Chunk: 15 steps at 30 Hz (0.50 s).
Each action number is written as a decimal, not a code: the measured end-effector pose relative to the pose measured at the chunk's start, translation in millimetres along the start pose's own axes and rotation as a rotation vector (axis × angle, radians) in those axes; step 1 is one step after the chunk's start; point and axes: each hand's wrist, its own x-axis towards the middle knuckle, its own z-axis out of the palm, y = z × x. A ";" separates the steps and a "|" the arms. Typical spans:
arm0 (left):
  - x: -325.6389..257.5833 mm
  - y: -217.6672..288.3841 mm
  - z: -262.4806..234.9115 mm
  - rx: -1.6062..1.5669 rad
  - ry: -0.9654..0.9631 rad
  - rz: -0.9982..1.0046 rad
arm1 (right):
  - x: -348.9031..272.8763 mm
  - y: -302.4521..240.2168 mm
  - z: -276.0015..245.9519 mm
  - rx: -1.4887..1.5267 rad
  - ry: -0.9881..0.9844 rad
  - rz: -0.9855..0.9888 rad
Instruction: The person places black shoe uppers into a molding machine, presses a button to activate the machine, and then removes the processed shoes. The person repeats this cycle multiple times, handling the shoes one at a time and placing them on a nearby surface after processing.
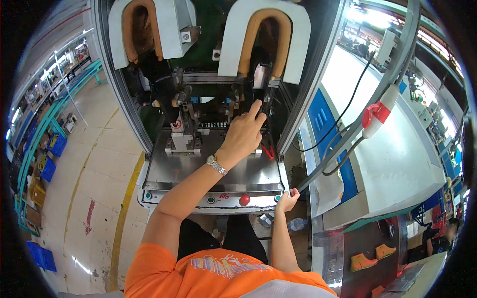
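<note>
My left hand [243,135], a metal watch [216,165] on its wrist, reaches over the machine's steel bed [218,171] to the right-hand station. Its fingers are stretched out and apart, in front of a dark upright form [258,74]; whether they touch it I cannot tell. Above that form hangs a white arch-shaped mould with a tan padded lining [251,42]. My right hand [287,200] is at the right end of the front panel, beside a green push button [277,198]. Its fingers are loosely bent and apart, with nothing visible in them.
A similar arch [117,35] and a clamp block [183,141] make up the left station. A red button [244,199] sits on the front panel. On the right are a slanting post with a red-and-white plug [376,116], a white machine [392,164] and orange shoe uppers [363,262] on a dark belt.
</note>
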 end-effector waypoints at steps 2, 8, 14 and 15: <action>-0.4 0.5 1.2 0.002 0.000 0.006 | -2.1 -5.8 -3.5 -0.027 0.012 0.015; 0.0 2.7 2.7 -0.012 0.003 -0.011 | -4.2 -5.6 -2.8 -0.117 0.044 -0.029; -14.4 0.8 -10.0 -0.144 -0.118 -0.047 | -3.6 -7.9 2.0 -0.208 0.050 -0.066; -21.7 -0.8 -12.1 -0.236 -0.081 -0.017 | -3.3 -7.5 3.7 -0.221 0.066 -0.072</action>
